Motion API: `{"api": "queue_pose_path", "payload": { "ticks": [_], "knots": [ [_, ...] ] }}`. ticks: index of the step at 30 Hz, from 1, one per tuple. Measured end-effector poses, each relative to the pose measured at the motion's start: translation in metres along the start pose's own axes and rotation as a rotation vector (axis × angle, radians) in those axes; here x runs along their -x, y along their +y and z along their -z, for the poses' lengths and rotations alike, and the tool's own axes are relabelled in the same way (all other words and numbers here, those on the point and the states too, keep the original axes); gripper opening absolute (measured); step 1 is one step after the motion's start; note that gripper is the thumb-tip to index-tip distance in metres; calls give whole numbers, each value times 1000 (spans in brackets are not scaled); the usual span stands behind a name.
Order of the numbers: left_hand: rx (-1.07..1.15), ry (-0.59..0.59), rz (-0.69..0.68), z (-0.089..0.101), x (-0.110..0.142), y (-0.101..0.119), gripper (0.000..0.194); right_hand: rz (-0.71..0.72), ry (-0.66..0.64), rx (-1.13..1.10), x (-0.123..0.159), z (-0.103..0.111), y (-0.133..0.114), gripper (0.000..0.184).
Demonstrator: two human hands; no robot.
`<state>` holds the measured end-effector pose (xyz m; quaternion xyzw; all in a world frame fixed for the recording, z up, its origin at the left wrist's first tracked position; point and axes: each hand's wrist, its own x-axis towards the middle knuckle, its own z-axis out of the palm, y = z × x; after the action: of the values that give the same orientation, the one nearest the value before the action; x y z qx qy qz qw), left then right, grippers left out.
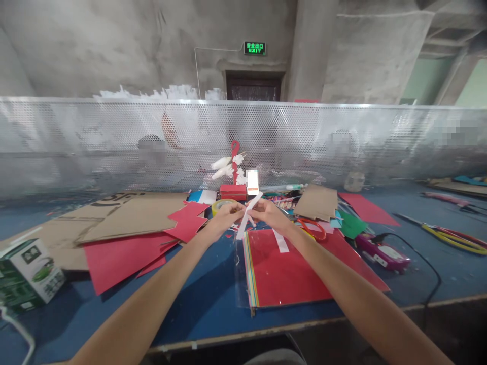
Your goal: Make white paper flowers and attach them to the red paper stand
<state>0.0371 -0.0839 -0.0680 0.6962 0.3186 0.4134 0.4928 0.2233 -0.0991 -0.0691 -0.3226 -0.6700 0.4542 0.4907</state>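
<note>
Between both hands, over the middle of the blue table, a narrow white paper strip point(242, 227) is held at a slant. My left hand point(227, 217) pinches it from the left, fingertips closed on the paper. From the other side, my right hand point(271, 214) grips it with thumb and fingers. Another white strip point(280, 241) shows below my right hand, over the stack of red paper point(289, 279) in a clear sleeve. Just behind my left hand lies a roll of yellowish tape point(218, 206). Red-handled scissors point(317, 230) are to the right of my right hand.
Cardboard point(129, 218) and red paper pieces point(125, 256) cover the left side, near a green-and-white box point(32, 274). A purple corded device point(384, 253) and yellow-and-red-handled shears point(449, 238) lie at right. Behind stands a perforated metal screen point(289, 137) with a white-flowered red ornament point(235, 165) before it.
</note>
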Motion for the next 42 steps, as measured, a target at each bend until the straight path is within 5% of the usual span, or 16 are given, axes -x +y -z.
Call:
{"api": "queue_pose_path", "payload": {
  "ticks": [17, 42],
  "knots": [
    [-286, -67, -90, 11, -7, -4, 32, -20, 32, 49, -1, 5, 2, 31],
    [-334, -45, -76, 16, -8, -7, 21, -30, 36, 60, 0, 6, 3, 33]
  ]
}}
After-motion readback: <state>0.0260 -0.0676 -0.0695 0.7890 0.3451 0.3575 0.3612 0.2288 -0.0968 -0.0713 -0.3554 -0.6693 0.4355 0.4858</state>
